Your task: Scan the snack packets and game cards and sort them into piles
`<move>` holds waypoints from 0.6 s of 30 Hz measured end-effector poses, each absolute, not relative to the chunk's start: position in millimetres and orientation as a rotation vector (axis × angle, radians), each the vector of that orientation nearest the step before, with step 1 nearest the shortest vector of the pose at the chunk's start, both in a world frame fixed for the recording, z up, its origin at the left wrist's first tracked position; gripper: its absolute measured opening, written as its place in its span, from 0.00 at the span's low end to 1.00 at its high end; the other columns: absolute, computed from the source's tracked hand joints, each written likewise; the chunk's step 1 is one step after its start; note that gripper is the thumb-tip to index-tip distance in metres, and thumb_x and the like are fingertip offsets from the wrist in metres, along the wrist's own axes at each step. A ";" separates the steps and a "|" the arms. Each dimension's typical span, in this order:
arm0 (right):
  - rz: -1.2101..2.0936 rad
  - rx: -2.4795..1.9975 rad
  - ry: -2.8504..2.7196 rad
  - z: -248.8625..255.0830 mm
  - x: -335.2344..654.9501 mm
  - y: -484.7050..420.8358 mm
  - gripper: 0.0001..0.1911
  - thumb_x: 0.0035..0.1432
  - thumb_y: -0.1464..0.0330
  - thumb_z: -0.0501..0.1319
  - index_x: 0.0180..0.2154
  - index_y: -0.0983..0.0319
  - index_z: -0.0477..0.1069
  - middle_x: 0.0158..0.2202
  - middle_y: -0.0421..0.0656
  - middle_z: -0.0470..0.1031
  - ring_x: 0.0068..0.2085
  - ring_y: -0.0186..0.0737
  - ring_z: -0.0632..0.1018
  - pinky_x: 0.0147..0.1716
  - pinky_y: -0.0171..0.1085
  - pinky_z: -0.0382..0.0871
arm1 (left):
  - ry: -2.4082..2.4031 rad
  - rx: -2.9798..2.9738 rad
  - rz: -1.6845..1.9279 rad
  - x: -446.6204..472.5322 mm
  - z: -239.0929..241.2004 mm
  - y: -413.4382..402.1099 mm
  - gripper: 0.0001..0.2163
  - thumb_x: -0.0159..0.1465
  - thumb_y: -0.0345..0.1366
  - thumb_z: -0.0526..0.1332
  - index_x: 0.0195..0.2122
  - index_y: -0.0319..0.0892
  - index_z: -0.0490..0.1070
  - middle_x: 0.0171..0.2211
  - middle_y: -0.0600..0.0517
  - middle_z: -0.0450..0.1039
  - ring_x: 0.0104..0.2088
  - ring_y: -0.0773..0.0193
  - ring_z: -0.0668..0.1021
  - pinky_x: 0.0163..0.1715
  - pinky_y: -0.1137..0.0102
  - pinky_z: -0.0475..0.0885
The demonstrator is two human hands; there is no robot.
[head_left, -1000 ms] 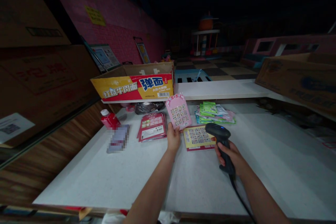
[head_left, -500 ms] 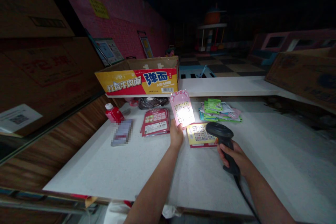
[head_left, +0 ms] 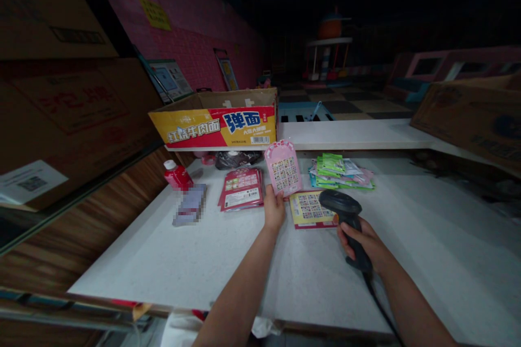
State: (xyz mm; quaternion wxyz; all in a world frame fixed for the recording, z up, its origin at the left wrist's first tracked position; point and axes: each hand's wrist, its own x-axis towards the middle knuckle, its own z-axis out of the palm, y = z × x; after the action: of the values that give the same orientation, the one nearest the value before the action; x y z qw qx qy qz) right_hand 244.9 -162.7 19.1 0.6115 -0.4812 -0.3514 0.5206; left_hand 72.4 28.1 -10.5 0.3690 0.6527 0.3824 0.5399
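My left hand [head_left: 274,211] pinches the lower edge of a pink card pack [head_left: 283,168] and holds it upright above the white counter [head_left: 203,260]. My right hand [head_left: 364,244] is wrapped round the grip of a black barcode scanner [head_left: 344,214], whose head points toward the pink pack. A yellow card pack [head_left: 311,209] lies flat on the counter between the two hands. A cable runs from the scanner down past my right forearm.
A stack of red packs [head_left: 241,188] lies left of my left hand, with a red bottle [head_left: 177,175] and a blurred item [head_left: 190,205] further left. Green and pink packs [head_left: 340,170] are piled behind. An open noodle carton [head_left: 220,119] sits on the raised shelf. Cardboard boxes [head_left: 472,114] stand at right.
The bright scanner light that lit the pink pack half a second ago is gone. The hands have hardly moved since then; the view shifted slightly after the earliest frame.
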 end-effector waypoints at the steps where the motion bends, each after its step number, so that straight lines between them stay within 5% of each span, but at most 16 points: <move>1: 1.198 -1.109 -0.801 18.3 245.2 -162.5 0.20 0.52 0.55 0.69 0.38 0.61 0.70 0.20 0.36 0.70 0.14 0.29 0.66 0.12 0.29 0.58 | 0.981 1.670 1.373 72.1 -9.7 27.8 0.05 0.64 0.34 0.57 0.38 0.44 0.60 0.33 0.51 0.74 0.32 0.62 0.78 0.31 0.67 0.76; 18: 1.144 -1.040 -0.521 18.9 250.1 -160.5 0.21 0.45 0.55 0.74 0.33 0.60 0.71 0.19 0.36 0.69 0.14 0.28 0.65 0.11 0.28 0.59 | 1.105 1.617 1.436 19.2 20.2 17.6 0.09 0.66 0.43 0.52 0.39 0.43 0.63 0.34 0.51 0.72 0.26 0.64 0.76 0.23 0.70 0.73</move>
State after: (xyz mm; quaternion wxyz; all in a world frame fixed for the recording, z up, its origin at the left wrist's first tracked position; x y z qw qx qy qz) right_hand 250.1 -160.5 18.9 0.6854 -0.4642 -0.2324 0.5107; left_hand 19.2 17.6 20.2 0.3490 0.6240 0.4265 0.5540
